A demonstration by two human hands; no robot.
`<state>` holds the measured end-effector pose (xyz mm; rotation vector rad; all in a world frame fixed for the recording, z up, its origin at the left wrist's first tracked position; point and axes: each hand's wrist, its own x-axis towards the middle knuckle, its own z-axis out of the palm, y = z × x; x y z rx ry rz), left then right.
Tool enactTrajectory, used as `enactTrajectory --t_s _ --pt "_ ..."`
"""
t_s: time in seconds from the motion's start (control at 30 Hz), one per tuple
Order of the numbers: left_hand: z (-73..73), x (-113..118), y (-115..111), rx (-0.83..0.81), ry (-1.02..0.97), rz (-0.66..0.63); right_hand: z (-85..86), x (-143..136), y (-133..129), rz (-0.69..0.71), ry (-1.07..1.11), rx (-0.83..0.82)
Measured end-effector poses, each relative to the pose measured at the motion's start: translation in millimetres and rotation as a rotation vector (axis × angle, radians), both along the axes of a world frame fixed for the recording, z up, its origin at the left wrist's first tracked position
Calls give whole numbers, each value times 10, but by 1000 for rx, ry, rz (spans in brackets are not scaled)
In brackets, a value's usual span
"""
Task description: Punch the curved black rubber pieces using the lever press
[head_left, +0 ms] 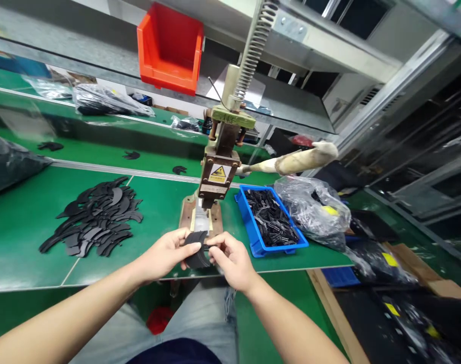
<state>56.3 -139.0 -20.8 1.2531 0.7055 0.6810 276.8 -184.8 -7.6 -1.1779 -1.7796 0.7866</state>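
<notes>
A curved black plastic piece (pixel 197 255) is gripped between the thumb and fingers of my left hand (pixel 162 257), just in front of the hand press (pixel 216 177). At its right edge, my right hand (pixel 233 260) has thumb and fingers closed in a pinch. A small dark bit shows at those fingertips, too small and partly hidden to name. The press base (pixel 185 215) stands right behind both hands. To the left lies a loose pile of similar curved black pieces (pixel 97 217).
Right of the press sits a blue tray (pixel 253 247) full of small black parts, beside a clear plastic bag (pixel 313 205). The press's wrapped lever (pixel 296 162) juts out to the right. A red bin (pixel 169 83) rests on the shelf above. Several black pieces (pixel 131 155) lie on the green surface behind.
</notes>
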Motion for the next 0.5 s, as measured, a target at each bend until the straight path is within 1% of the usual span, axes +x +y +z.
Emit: enactTrajectory --t_s 0.1,0.17,0.23,0.3,0.37,0.5 --pt "-164 -22 75 40 69 40 59 126 22 -32 -25 -87" --pt "-331 -92 152 121 169 119 97 246 95 -67 -78 -119" --pt "-508 -181 222 192 253 199 157 408 247 -117 -158 -139" --pt "-652 -256 258 239 304 240 265 630 502 -200 -264 -138" --pt "-736 -294 256 291 346 240 441 917 859 -331 -393 -106" --pt "-767 -276 204 425 458 159 945 1592 1698 -640 -683 15"
